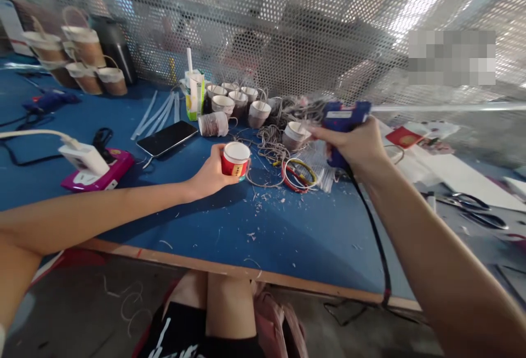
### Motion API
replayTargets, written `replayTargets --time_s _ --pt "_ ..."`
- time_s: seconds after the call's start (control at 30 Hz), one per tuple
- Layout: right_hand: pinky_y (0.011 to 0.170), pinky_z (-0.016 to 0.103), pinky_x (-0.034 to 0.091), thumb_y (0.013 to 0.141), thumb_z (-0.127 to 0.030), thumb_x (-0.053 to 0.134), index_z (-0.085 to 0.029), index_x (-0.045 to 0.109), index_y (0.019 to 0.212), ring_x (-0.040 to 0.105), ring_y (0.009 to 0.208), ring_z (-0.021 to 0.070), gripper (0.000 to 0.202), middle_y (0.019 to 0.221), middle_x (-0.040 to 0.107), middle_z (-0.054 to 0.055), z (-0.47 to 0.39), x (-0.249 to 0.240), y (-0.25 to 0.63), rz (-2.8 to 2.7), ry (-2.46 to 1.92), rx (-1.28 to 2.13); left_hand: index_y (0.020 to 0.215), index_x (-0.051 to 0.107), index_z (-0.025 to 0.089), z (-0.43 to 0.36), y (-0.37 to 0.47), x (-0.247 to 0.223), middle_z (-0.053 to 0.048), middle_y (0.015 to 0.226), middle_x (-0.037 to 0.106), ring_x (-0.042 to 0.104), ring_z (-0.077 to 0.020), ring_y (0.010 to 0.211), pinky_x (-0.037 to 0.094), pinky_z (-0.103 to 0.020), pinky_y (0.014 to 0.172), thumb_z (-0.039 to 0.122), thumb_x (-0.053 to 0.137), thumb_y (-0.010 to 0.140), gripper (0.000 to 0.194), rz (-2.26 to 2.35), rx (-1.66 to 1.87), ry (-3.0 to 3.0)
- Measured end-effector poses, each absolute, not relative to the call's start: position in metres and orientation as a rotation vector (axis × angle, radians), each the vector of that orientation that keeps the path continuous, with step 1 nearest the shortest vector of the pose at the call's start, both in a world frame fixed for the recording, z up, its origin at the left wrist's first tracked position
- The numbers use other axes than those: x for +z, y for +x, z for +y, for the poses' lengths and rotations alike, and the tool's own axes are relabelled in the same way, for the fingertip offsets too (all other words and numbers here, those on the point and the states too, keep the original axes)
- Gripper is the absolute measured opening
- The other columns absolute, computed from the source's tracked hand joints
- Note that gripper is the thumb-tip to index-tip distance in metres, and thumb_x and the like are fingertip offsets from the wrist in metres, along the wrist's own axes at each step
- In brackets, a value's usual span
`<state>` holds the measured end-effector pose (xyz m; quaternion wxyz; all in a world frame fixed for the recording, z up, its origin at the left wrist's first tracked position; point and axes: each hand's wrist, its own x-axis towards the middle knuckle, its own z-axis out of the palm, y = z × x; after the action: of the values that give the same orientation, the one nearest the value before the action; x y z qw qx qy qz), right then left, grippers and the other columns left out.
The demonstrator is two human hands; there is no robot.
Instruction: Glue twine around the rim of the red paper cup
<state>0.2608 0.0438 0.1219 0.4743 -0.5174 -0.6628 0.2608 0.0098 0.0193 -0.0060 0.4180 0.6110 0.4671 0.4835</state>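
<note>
My left hand [208, 174] is wrapped round a red paper cup [235, 160] with a white rim, held just above the blue table. A strand of cord hangs from the cup's right side. Further right and higher, my right hand [361, 144] grips a blue glue gun [344, 120], its nozzle pointing left. A black cable [372, 232] runs down from the gun over the table edge. Below the nozzle stands a cord-wrapped cup [296, 134]. Grey cord [271, 142] lies tangled beside it, near coloured rings [299, 175] and a bundle of clear glue sticks [326, 174].
More wrapped cups [238, 103] stand at the back beside a drink carton [194, 95]. A phone [167, 138], loose glue sticks [158, 114] and a magenta power strip [98, 172] lie left. Scissors [468, 207] lie right. Perforated metal [287, 29] rises behind.
</note>
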Motion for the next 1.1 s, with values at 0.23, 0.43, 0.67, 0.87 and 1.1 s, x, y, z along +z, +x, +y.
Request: replayTargets --time_s 0.23,0.43,0.67,0.87,1.1 --pt "0.03 0.018 0.028 0.058 -0.038 0.086 -0.015 0.068 0.063 0.037 0.034 0.0021 0.03 0.057 0.066 0.001 0.035 0.088 0.252 -1.432 -1.121 1.134 0.117 0.035 0.019 0.017 0.01 -0.003 -0.016 0.129 0.057 0.058 -0.0324 0.122 0.042 -0.054 0.111 0.019 0.083 0.052 0.08 1.176 1.171 1.556" --pt "0.028 0.017 0.02 0.064 -0.049 0.08 -0.018 0.06 0.053 0.019 0.028 0.001 0.038 0.036 0.034 -0.009 0.026 0.059 0.255 -1.393 -1.013 1.504 0.112 0.045 0.02 0.016 0.008 -0.002 -0.014 0.125 0.063 0.059 -0.0339 0.122 0.043 -0.058 0.11 0.023 0.082 0.057 0.067 1.229 1.08 1.593" --pt "0.03 0.015 0.011 0.069 -0.037 0.08 -0.018 0.061 0.069 0.013 0.039 0.0002 0.027 0.061 0.05 -0.005 0.024 0.039 0.258 -1.179 -0.939 1.743 0.117 0.048 0.019 0.015 0.007 -0.007 -0.012 0.127 0.063 0.059 -0.0317 0.122 0.043 -0.054 0.11 0.025 0.083 0.059 0.068 1.228 1.114 1.646" --pt "0.032 0.016 0.01 0.058 -0.033 0.09 -0.019 0.059 0.07 0.011 0.044 0.0011 0.036 0.067 0.048 -0.006 0.026 0.035 0.259 -1.08 -0.924 1.693 0.121 0.049 0.02 0.015 0.005 -0.007 -0.012 0.129 0.061 0.057 -0.0312 0.124 0.042 -0.054 0.111 0.025 0.082 0.061 0.068 1.239 1.102 1.693" --pt "0.034 0.017 0.011 0.053 -0.041 0.091 -0.019 0.055 0.066 0.017 0.043 0.0011 0.044 0.061 0.044 -0.007 0.025 0.038 0.256 -1.111 -0.974 1.631 0.121 0.049 0.019 0.015 0.005 -0.009 -0.012 0.127 0.062 0.058 -0.0309 0.121 0.043 -0.053 0.11 0.026 0.082 0.061 0.069 1.24 1.103 1.676"
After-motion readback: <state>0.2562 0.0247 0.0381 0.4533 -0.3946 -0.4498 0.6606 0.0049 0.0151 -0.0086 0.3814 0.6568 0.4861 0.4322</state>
